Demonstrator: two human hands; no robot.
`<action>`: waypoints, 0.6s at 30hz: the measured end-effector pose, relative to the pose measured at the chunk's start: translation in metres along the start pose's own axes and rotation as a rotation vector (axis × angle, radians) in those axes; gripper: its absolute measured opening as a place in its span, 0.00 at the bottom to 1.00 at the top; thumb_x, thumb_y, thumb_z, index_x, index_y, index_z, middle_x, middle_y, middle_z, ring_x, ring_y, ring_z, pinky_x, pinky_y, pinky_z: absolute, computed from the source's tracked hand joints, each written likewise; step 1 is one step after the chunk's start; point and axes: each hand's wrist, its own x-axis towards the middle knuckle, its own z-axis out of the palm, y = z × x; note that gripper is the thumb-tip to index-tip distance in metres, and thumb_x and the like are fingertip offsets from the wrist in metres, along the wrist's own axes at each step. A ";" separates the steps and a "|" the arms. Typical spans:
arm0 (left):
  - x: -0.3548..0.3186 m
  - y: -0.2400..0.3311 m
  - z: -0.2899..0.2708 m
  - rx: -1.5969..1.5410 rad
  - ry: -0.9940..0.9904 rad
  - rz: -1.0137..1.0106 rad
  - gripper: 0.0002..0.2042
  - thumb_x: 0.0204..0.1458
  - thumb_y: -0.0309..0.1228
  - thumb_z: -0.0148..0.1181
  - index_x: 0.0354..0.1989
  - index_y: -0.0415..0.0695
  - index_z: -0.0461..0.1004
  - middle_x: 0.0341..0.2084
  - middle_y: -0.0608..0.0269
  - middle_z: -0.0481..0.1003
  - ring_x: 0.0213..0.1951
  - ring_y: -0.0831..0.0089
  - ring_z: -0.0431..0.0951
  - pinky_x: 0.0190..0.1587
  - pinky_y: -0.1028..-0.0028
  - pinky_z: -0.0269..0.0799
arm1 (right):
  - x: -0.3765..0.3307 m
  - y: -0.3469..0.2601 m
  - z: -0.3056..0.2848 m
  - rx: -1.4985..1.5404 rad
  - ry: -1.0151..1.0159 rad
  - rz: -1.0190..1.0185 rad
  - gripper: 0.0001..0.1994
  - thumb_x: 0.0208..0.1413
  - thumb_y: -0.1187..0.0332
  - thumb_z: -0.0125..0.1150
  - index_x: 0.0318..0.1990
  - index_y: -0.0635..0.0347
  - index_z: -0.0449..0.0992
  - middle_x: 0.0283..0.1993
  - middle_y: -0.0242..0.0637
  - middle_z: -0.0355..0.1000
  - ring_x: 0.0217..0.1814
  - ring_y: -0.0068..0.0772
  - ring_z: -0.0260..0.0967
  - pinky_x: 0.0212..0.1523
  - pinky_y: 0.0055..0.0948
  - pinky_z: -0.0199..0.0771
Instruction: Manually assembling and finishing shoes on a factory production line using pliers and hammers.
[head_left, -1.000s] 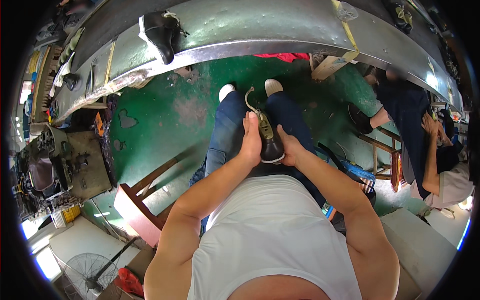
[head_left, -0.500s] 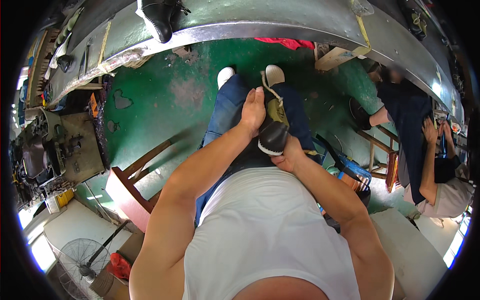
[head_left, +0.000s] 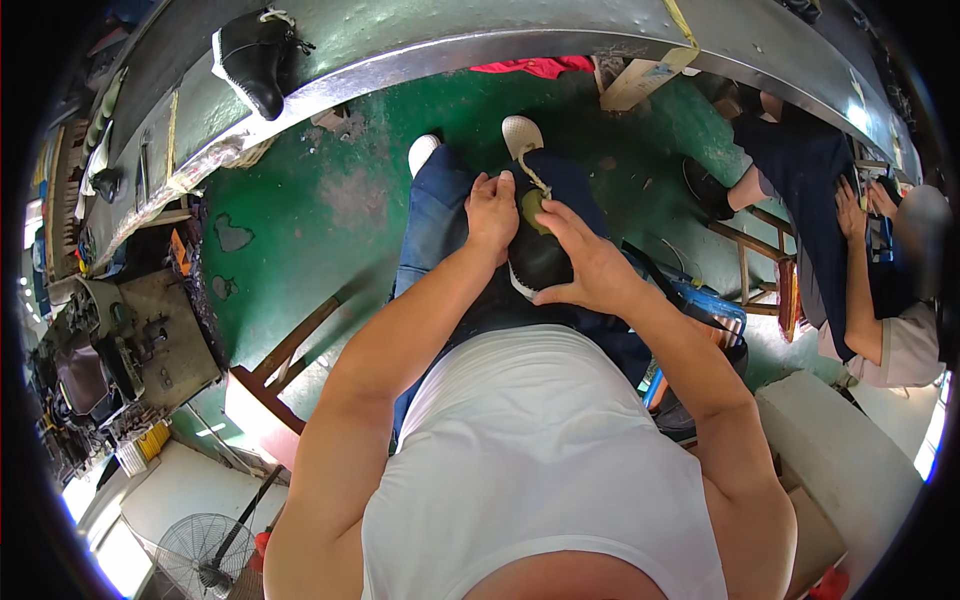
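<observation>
Over my lap is a black shoe (head_left: 540, 262) with white stitching along its lower edge. An olive-green piece, apparently a shoe last (head_left: 536, 210), fills its opening, and a pale rope (head_left: 533, 172) trails from it toward my feet. Around the toe end and the right side, my right hand (head_left: 592, 268) grips the shoe with thumb and fingers spread wide. My left hand (head_left: 490, 215) presses against the shoe's left side, fingers bent; the contact is partly hidden.
Ahead curves a metal-topped workbench (head_left: 400, 60) bearing another black shoe (head_left: 252, 62). A wooden stool (head_left: 285, 370) and a sewing machine (head_left: 90, 350) stand at left, a fan (head_left: 205, 550) at lower left. On the right a person (head_left: 850, 240) sits working.
My right hand has shifted from under the toe to gripping it from the right side. The shoe has turned, and my left fingers, formerly straight, are now bent. The view has shifted.
</observation>
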 end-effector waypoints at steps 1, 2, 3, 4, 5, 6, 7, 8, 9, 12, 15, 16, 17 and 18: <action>0.001 -0.001 0.003 -0.008 -0.029 -0.013 0.24 0.64 0.45 0.47 0.50 0.34 0.76 0.67 0.46 0.59 0.69 0.53 0.55 0.67 0.62 0.54 | -0.003 -0.002 -0.001 -0.011 0.012 0.001 0.46 0.42 0.60 0.76 0.66 0.63 0.55 0.71 0.53 0.52 0.65 0.55 0.63 0.57 0.40 0.73; 0.001 -0.003 0.002 -0.012 -0.046 -0.042 0.24 0.64 0.45 0.47 0.51 0.33 0.76 0.67 0.47 0.59 0.69 0.53 0.55 0.67 0.63 0.54 | -0.006 -0.002 0.005 -0.043 0.025 0.009 0.47 0.40 0.60 0.77 0.66 0.62 0.54 0.70 0.53 0.53 0.63 0.57 0.65 0.55 0.40 0.74; 0.003 -0.002 0.003 -0.010 -0.045 -0.045 0.24 0.64 0.45 0.47 0.51 0.33 0.76 0.67 0.47 0.59 0.69 0.53 0.55 0.67 0.63 0.54 | -0.007 -0.002 0.010 -0.077 0.039 0.016 0.49 0.38 0.60 0.78 0.66 0.61 0.52 0.70 0.52 0.55 0.62 0.58 0.66 0.53 0.39 0.75; 0.007 0.001 0.004 0.011 -0.022 -0.024 0.24 0.64 0.45 0.47 0.51 0.33 0.75 0.67 0.47 0.59 0.69 0.54 0.56 0.67 0.64 0.54 | -0.006 -0.003 0.015 -0.077 0.039 0.016 0.49 0.38 0.60 0.78 0.66 0.61 0.52 0.70 0.52 0.55 0.62 0.58 0.66 0.53 0.39 0.75; 0.007 0.001 0.004 0.032 0.002 -0.004 0.24 0.64 0.45 0.47 0.52 0.33 0.75 0.68 0.47 0.59 0.68 0.55 0.57 0.67 0.64 0.54 | -0.006 -0.004 0.024 -0.064 0.136 0.024 0.47 0.38 0.60 0.78 0.64 0.62 0.54 0.69 0.52 0.56 0.60 0.57 0.67 0.52 0.40 0.76; 0.011 0.001 0.004 0.031 0.003 -0.002 0.24 0.64 0.45 0.47 0.52 0.33 0.75 0.68 0.47 0.59 0.68 0.55 0.57 0.67 0.64 0.54 | -0.003 -0.005 0.029 -0.053 0.236 0.031 0.45 0.37 0.61 0.78 0.62 0.62 0.56 0.68 0.52 0.57 0.59 0.55 0.69 0.51 0.40 0.77; 0.015 0.005 0.004 -0.028 -0.016 -0.045 0.25 0.64 0.45 0.47 0.55 0.33 0.73 0.68 0.48 0.59 0.67 0.56 0.59 0.67 0.65 0.55 | 0.001 -0.005 0.032 -0.057 0.240 0.026 0.45 0.37 0.61 0.78 0.62 0.62 0.56 0.68 0.52 0.57 0.59 0.55 0.69 0.51 0.40 0.77; 0.017 0.005 0.003 -0.086 -0.037 -0.091 0.25 0.64 0.45 0.47 0.57 0.34 0.71 0.68 0.48 0.59 0.66 0.57 0.61 0.67 0.66 0.56 | 0.005 -0.004 0.037 -0.065 0.297 0.042 0.44 0.38 0.61 0.77 0.61 0.63 0.56 0.66 0.52 0.59 0.58 0.55 0.70 0.50 0.42 0.76; 0.017 0.007 0.004 -0.087 -0.039 -0.080 0.25 0.64 0.45 0.47 0.57 0.34 0.71 0.68 0.48 0.59 0.66 0.57 0.61 0.67 0.66 0.56 | 0.009 -0.003 0.037 -0.074 0.358 0.054 0.43 0.38 0.62 0.76 0.60 0.63 0.57 0.65 0.52 0.60 0.56 0.55 0.70 0.50 0.43 0.76; 0.022 0.018 -0.006 -0.258 -0.109 -0.163 0.29 0.65 0.48 0.45 0.64 0.36 0.64 0.67 0.49 0.61 0.64 0.59 0.65 0.65 0.66 0.59 | 0.040 -0.001 0.019 -0.101 0.374 0.214 0.41 0.39 0.62 0.76 0.60 0.62 0.57 0.62 0.52 0.62 0.53 0.56 0.71 0.49 0.43 0.76; -0.003 0.071 -0.019 -0.496 -0.504 -0.367 0.40 0.62 0.60 0.45 0.73 0.41 0.49 0.70 0.55 0.54 0.69 0.64 0.56 0.68 0.67 0.53 | 0.058 0.009 -0.012 -0.063 0.384 0.230 0.36 0.39 0.61 0.75 0.56 0.60 0.64 0.54 0.51 0.68 0.50 0.56 0.72 0.49 0.43 0.75; -0.010 0.079 -0.035 -0.265 -0.532 -0.338 0.42 0.60 0.62 0.45 0.73 0.42 0.48 0.71 0.55 0.53 0.70 0.63 0.54 0.69 0.67 0.50 | 0.064 0.010 -0.022 -0.026 0.363 0.184 0.33 0.39 0.61 0.75 0.54 0.59 0.66 0.50 0.50 0.70 0.50 0.54 0.73 0.49 0.42 0.74; -0.012 0.087 -0.054 -0.034 -0.555 -0.303 0.45 0.58 0.65 0.46 0.73 0.42 0.47 0.71 0.56 0.52 0.71 0.62 0.52 0.70 0.67 0.48 | 0.066 0.014 -0.038 0.051 0.331 0.166 0.30 0.39 0.62 0.74 0.51 0.58 0.68 0.45 0.49 0.73 0.48 0.49 0.74 0.49 0.40 0.73; 0.009 0.051 -0.078 0.080 -0.685 0.094 0.48 0.55 0.67 0.50 0.74 0.44 0.45 0.73 0.55 0.49 0.72 0.60 0.50 0.71 0.62 0.45 | 0.074 0.012 -0.047 0.106 0.261 0.107 0.30 0.39 0.65 0.73 0.52 0.58 0.68 0.44 0.45 0.74 0.46 0.42 0.74 0.49 0.36 0.73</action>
